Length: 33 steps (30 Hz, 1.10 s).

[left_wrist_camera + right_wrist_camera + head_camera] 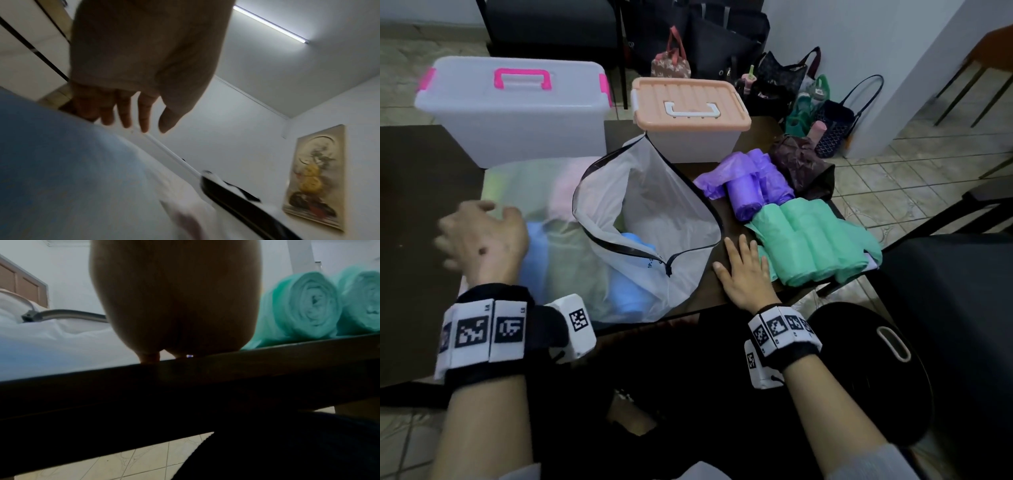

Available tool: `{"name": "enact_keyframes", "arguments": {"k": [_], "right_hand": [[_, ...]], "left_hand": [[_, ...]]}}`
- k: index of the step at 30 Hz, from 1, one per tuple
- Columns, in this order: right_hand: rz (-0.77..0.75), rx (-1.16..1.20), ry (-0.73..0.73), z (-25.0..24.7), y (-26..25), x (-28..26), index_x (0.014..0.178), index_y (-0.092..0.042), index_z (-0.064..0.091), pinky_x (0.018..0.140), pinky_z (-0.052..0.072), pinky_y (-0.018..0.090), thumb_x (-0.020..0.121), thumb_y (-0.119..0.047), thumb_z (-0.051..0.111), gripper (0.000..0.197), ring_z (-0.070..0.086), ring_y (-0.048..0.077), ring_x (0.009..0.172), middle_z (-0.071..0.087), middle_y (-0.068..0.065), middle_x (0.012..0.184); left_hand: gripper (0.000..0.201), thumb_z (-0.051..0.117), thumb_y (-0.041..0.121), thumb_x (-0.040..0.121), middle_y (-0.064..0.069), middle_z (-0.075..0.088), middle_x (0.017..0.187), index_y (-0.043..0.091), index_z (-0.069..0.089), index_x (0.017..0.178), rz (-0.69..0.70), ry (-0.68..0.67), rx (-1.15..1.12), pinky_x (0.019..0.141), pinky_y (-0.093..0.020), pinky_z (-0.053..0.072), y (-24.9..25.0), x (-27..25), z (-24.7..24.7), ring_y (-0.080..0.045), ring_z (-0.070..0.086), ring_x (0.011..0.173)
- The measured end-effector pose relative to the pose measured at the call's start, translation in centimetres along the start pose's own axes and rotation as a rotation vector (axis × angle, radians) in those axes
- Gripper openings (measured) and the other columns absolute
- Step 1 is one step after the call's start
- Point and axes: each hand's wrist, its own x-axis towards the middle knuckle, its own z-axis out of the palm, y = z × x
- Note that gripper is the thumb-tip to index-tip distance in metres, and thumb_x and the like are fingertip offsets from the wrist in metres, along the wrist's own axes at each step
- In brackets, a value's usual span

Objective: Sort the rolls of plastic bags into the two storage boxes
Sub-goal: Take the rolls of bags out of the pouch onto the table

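Note:
A clear zippered bag [647, 219] lies open on the dark table [424, 192], with blue rolls [630, 294] and pale pink and green ones inside. My left hand [479, 236] hovers over the bag's left part, fingers spread and empty; the left wrist view shows the fingers [125, 113] loose above blue plastic [61, 154]. My right hand [743, 270] lies flat on the table beside the green rolls [815, 246]. Purple rolls [753, 188] lie behind them. Two lidded boxes stand at the back: a clear one with pink handle [513, 106] and one with a peach lid [688, 113].
A dark brown folded bag [801, 164] lies beside the purple rolls. Several handbags [808, 99] sit on the tiled floor behind the table. A black chair [945, 301] stands at right. The table's front edge [185, 374] runs just below my right palm.

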Motion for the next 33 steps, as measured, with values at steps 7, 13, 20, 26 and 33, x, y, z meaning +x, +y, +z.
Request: {"name": "enact_keyframes", "arguments": {"k": [7, 13, 20, 26, 33], "right_hand": [[0.007, 0.016, 0.012, 0.1, -0.2, -0.2, 0.151, -0.024, 0.004, 0.116, -0.007, 0.042, 0.101, -0.043, 0.028, 0.059, -0.012, 0.023, 0.146, -0.009, 0.005, 0.159], [0.035, 0.04, 0.06, 0.5, -0.8, -0.1, 0.151, -0.022, 0.009, 0.116, -0.006, 0.043, 0.1, -0.039, 0.03, 0.058, -0.01, 0.024, 0.146, -0.005, 0.005, 0.159], [0.031, 0.077, 0.078, 0.4, -0.7, -0.1, 0.151, -0.022, 0.013, 0.116, -0.005, 0.043, 0.1, -0.038, 0.034, 0.057, -0.008, 0.023, 0.146, -0.002, 0.004, 0.16], [0.03, 0.096, 0.085, 0.3, -0.6, -0.1, 0.15, -0.023, 0.015, 0.116, -0.005, 0.042, 0.099, -0.038, 0.035, 0.057, -0.007, 0.022, 0.147, -0.001, 0.004, 0.16], [0.028, 0.111, 0.089, 0.2, -0.6, -0.1, 0.15, -0.023, 0.016, 0.116, -0.005, 0.042, 0.099, -0.037, 0.037, 0.057, -0.006, 0.022, 0.146, 0.0, 0.004, 0.16]], "left_hand": [[0.07, 0.024, 0.046, 0.089, -0.024, 0.032, 0.147, -0.003, 0.036, 0.138, -0.355, -0.171, 0.123, 0.113, -0.052, 0.018, -3.9, -0.6, -0.3, -0.041, 0.029, 0.136], [0.061, 0.023, 0.04, 0.098, -0.027, 0.033, 0.146, -0.005, 0.038, 0.137, -0.375, -0.127, 0.133, 0.112, -0.048, 0.017, -3.7, -0.7, -0.6, -0.041, 0.027, 0.136], [0.045, 0.038, 0.013, 0.096, -0.024, 0.04, 0.143, -0.009, 0.039, 0.136, -0.413, -0.054, -0.037, 0.109, -0.042, 0.029, -2.5, -0.6, -0.9, -0.039, 0.037, 0.134], [0.055, 0.036, 0.033, 0.098, -0.023, 0.041, 0.142, -0.008, 0.04, 0.134, -0.362, -0.121, -0.245, 0.102, -0.035, 0.034, -1.0, -2.4, -1.9, -0.037, 0.042, 0.128], [0.019, 0.05, 0.02, 0.08, -0.001, 0.027, 0.055, 0.011, 0.041, 0.065, -0.221, -0.077, -0.485, 0.057, -0.029, 0.024, 0.4, -3.3, -2.3, -0.017, 0.023, 0.061]]}}
